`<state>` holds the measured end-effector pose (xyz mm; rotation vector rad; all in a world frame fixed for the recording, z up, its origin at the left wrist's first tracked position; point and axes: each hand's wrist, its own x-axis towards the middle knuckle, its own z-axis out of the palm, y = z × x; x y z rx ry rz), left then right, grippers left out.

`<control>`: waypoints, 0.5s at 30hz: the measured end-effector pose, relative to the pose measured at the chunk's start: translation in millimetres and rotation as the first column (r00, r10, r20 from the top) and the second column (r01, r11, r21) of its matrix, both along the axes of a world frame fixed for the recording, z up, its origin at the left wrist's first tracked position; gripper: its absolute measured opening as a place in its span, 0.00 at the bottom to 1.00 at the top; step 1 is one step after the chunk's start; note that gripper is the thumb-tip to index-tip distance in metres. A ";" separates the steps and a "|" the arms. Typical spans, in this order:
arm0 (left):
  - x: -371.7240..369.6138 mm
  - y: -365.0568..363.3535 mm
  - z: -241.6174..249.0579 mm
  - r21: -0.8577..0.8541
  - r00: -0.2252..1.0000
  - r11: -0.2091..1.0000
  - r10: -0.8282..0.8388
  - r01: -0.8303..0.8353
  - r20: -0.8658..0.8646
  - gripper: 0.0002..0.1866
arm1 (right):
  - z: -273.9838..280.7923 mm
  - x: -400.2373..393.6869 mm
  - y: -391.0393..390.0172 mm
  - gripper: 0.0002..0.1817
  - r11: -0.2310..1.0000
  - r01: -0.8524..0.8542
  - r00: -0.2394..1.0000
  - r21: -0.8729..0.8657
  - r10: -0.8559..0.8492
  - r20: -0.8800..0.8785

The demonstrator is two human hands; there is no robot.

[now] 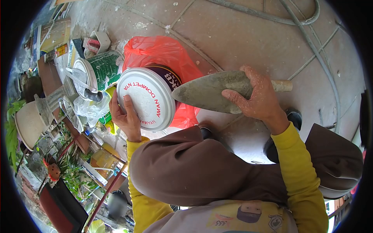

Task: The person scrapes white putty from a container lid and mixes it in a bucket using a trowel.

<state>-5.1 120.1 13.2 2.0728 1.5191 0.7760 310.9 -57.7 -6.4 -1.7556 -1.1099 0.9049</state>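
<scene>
My right hand is closed around the wide end of a trowel, its pointed grey blade crusted with cement or plaster. The trowel's pale handle sticks out to the right of my hand, and its tip points left at the lid's edge. A paint bucket with dark purple sides stands partly wrapped in a red plastic bag. On it sits a white lid with red lettering. My left hand grips the lid's left rim, one digit lying on top and others over the side.
Left of the bucket is a green pail with a white, smeared top. Beyond it are a pedestal-like planter, plants and clutter. A grey hose curves over the tiled floor at right.
</scene>
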 end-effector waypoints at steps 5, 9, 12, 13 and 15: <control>-1.1 -0.3 -0.6 -0.005 1.000 1.000 0.008 -0.008 -0.004 0.24 | -0.9 -1.0 -0.8 0.23 1.000 0.015 1.000 0.014 -0.015 -0.007; -1.6 0.0 -1.8 -0.004 1.000 1.000 -0.003 0.003 0.024 0.24 | -1.3 -1.2 -1.1 0.23 1.000 0.007 1.000 0.005 -0.007 -0.014; -3.3 0.3 -3.6 -0.007 0.999 1.000 -0.003 0.003 0.040 0.23 | -2.9 -1.6 -1.8 0.24 1.000 0.006 1.000 0.005 -0.006 -0.008; -2.2 0.1 -3.0 -0.011 0.999 1.000 -0.001 0.002 0.045 0.23 | -3.8 -1.6 -2.2 0.24 1.000 0.005 1.000 0.008 -0.005 -0.002; -2.6 -0.6 -2.9 -0.014 0.999 1.000 0.000 0.001 0.044 0.23 | -5.0 -2.4 -2.8 0.25 1.000 0.007 1.000 -0.005 -0.007 0.005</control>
